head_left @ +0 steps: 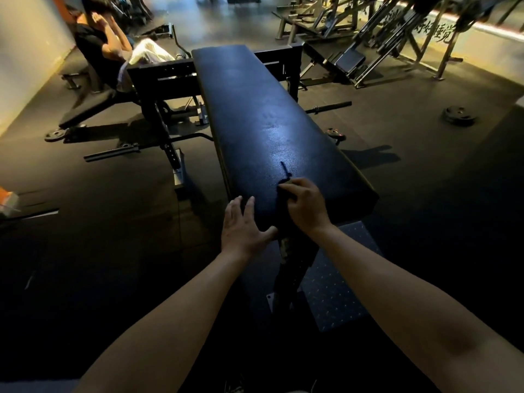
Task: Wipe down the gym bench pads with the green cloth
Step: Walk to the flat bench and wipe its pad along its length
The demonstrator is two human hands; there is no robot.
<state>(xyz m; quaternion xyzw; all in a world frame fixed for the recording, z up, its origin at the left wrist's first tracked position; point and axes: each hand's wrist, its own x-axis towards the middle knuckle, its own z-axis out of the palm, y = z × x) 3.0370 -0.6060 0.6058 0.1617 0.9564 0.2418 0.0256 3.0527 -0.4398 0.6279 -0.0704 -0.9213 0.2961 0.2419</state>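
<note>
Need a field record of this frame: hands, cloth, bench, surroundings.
left hand: fingers spread, resting flat on the near end of the bench pad
right hand: grips the cloth, on the pad
cloth: bunched under the right hand; looks dark in this light; thin strand trails forward on the pad
bench pad: long, flat, dark; sheen and smudges mid-length
weight plate: on the floor, right of the bench
other person: seated on another bench, far left
</note>
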